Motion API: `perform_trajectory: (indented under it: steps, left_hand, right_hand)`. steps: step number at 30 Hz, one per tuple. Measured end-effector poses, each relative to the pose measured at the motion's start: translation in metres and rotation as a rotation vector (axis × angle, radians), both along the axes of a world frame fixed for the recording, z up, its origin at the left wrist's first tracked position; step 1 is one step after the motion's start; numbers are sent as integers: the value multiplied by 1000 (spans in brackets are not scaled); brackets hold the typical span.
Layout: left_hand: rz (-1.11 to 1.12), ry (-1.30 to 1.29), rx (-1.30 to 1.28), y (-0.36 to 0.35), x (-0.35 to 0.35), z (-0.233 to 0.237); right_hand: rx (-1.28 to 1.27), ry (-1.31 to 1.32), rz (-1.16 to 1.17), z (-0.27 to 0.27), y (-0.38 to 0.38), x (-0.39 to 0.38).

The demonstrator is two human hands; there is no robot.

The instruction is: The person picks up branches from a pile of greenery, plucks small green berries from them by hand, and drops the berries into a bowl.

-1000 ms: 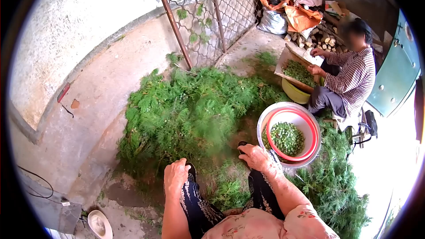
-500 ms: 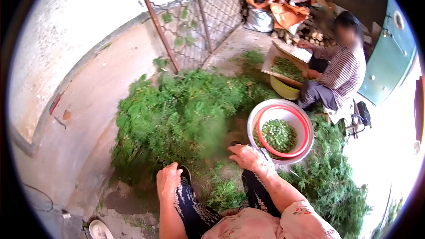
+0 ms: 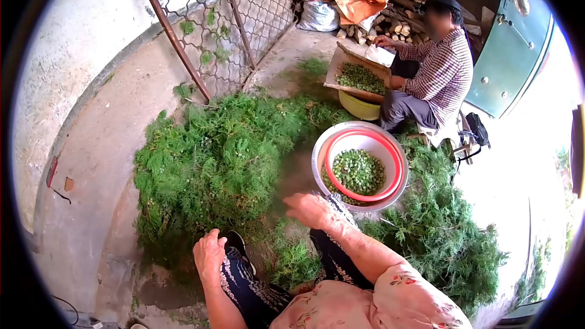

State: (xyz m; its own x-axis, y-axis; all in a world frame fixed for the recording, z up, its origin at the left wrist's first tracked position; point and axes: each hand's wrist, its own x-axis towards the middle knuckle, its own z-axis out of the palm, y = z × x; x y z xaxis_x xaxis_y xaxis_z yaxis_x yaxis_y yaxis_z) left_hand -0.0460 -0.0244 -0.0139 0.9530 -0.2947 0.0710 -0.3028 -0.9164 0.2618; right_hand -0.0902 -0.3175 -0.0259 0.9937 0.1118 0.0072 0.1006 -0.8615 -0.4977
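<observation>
Left hand: the left hand (image 3: 209, 254) rests on the left knee of the patterned trousers (image 3: 247, 283), just above a dark shoe (image 3: 235, 243).
Left grip: fingers curl down over the knee; whether they hold anything cannot be told.
Right hand: the right hand (image 3: 309, 210) lies palm down on the right knee, close beside the metal basin (image 3: 315, 161) but not touching it.
Right grip: fingers loosely spread, nothing held.
Cut greenery: a large heap of green sprigs (image 3: 207, 158) lies on the concrete floor (image 3: 91, 176), directly ahead of both knees. Loose sprigs also lie between the feet.
Basin: it stands on the floor to the right of the heap, ahead of the right hand, and a red sieve (image 3: 399, 167) sits inside it.
Contents: green berries (image 3: 358, 170) cover the bottom of the sieve, and more show beneath it in the basin.
Second pile: more greenery (image 3: 439, 231) lies to the right of the basin.
Co-worker: a person in a checked shirt (image 3: 436, 79) sits beyond the basin, both hands at a cardboard tray (image 3: 339, 61) of green berries. A yellow bowl (image 3: 359, 108) stands below the tray.
Surroundings: a wire-mesh gate (image 3: 207, 12) leans on the wall behind the heap; a teal door (image 3: 512, 49) stands at far right.
</observation>
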Motion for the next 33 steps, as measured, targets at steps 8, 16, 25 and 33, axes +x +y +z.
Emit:
perform_trajectory:
  steps: [8, 16, 25, 33]
  left_hand:
    - [-49, -61, -22, -1, 0, 0]
    - [-21, -34, -18, -3, 2, -5]
    - [-38, -25, 12, -4, 3, -4]
    - [-54, -47, 2, -3, 4, -7]
  right_hand:
    - [-37, 122, -3, -3, 0, 4]
    - [7, 20, 16, 2, -2, -2]
    - [84, -59, -25, -7, 0, -2]
    - [64, -21, -32, -5, -1, -1]
